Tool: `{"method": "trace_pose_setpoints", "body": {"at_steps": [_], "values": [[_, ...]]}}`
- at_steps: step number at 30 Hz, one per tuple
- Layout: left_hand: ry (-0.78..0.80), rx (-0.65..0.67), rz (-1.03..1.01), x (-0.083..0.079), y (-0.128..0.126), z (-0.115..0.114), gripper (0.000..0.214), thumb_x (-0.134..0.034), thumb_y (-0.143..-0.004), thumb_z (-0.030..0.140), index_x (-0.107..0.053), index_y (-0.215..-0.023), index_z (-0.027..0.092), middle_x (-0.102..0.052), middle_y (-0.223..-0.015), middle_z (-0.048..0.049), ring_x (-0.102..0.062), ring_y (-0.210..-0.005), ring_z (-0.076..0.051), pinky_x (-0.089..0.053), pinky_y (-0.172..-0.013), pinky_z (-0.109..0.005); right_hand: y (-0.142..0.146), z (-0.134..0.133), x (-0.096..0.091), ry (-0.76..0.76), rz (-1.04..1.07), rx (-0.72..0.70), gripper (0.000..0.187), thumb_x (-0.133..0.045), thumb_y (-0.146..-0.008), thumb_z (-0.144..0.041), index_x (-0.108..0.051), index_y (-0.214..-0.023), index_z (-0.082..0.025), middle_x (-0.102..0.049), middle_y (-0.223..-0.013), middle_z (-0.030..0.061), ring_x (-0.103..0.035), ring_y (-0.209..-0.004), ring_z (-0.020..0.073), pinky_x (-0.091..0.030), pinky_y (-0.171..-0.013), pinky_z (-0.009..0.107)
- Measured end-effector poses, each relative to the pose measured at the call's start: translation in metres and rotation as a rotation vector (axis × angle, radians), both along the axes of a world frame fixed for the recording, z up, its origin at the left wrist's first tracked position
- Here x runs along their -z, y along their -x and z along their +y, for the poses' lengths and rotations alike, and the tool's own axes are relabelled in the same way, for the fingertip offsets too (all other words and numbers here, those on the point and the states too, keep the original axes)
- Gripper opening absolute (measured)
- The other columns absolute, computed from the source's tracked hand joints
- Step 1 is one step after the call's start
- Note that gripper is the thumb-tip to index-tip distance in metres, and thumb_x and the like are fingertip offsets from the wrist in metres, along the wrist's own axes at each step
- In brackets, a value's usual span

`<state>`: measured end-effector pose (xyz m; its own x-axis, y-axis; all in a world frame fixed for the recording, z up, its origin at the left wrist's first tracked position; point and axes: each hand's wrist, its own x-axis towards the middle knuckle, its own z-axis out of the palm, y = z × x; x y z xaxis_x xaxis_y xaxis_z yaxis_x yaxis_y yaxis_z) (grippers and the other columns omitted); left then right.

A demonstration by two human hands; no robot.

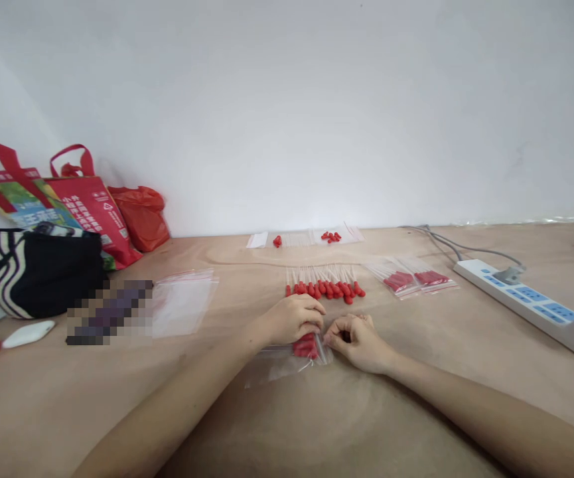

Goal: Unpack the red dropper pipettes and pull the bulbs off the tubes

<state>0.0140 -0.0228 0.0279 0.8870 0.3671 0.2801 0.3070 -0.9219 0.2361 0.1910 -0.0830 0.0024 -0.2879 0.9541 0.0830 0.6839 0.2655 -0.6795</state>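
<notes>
Clear plastic zip bags (184, 304) lie in a flat stack at the left of my counter (207, 425), seemingly unfilled, so I judge there is more packing to come. My left grip (312, 320) is curled over and holding the zip bag of red bulbs (305, 346) in front of me; this one looks filled but perhaps not finished. Behind, near the wall, lie clear packets (335, 236) with red bulbs showing; whether those are sealed I cannot tell. Between them and my hands, a row of red-bulbed droppers (329, 289) is spread loose, stems pointing away from me, and I take these as still unbagged. My right grip (327, 340) is narrow, thumb and finger pinching the bag's right edge. Further right, two filled bags (411, 280) lie side by side, apparently done, just short of the power strip (520, 297).
</notes>
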Motion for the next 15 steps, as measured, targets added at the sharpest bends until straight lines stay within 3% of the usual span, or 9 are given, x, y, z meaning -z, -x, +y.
{"method": "trace_pose_setpoints", "body": {"at_steps": [4,7,10,15], "values": [[-0.054,-0.025,0.047,-0.002,-0.004,-0.001,0.008,-0.055,-0.077,0.014,-0.06,-0.071,0.017,-0.058,-0.092,-0.0034,-0.051,-0.087,-0.015,-0.04,-0.08,-0.027,-0.001,0.002,0.003,0.008,0.02,0.011,0.025,-0.045,-0.078,-0.034,-0.06,-0.063,-0.02,-0.06,-0.063,-0.003,-0.052,-0.065,0.013,-0.028,-0.082,0.038],[-0.089,-0.06,0.036,-0.001,-0.002,-0.003,0.01,-0.051,-0.078,0.013,-0.058,-0.072,0.016,-0.056,-0.087,-0.0039,-0.05,-0.081,-0.014,-0.04,-0.075,-0.025,-0.003,0.005,0.008,-0.014,0.119,0.037,0.023,-0.043,-0.08,-0.034,-0.058,-0.072,-0.019,-0.057,-0.06,-0.0032,-0.048,-0.056,0.0103,-0.034,-0.072,0.031],[-0.077,-0.061,-0.013,0.002,0.004,-0.004,0.013,-0.045,-0.081,0.012,-0.056,-0.074,0.016,-0.055,-0.084,-0.0042,-0.049,-0.079,-0.014,-0.039,-0.073,-0.024,-0.006,0.005,0.011,-0.121,0.155,0.008,0.014,-0.047,-0.077,-0.028,-0.056,-0.084,-0.02,-0.056,-0.065,-0.0022,-0.048,-0.06,0.011,-0.034,-0.065,0.028],[-0.028,-0.059,-0.061,0.007,0.01,-0.004,0.014,-0.04,-0.082,0.012,-0.052,-0.074,0.016,-0.057,-0.078,-0.0034,-0.049,-0.075,-0.014,-0.039,-0.074,-0.025,-0.005,0.0,0.006,-0.359,-0.012,-0.158,0.007,-0.054,-0.073,-0.022,-0.057,-0.08,-0.023,-0.057,-0.073,-0.0013,-0.05,-0.073,0.0135,-0.029,-0.071,0.03]]}}
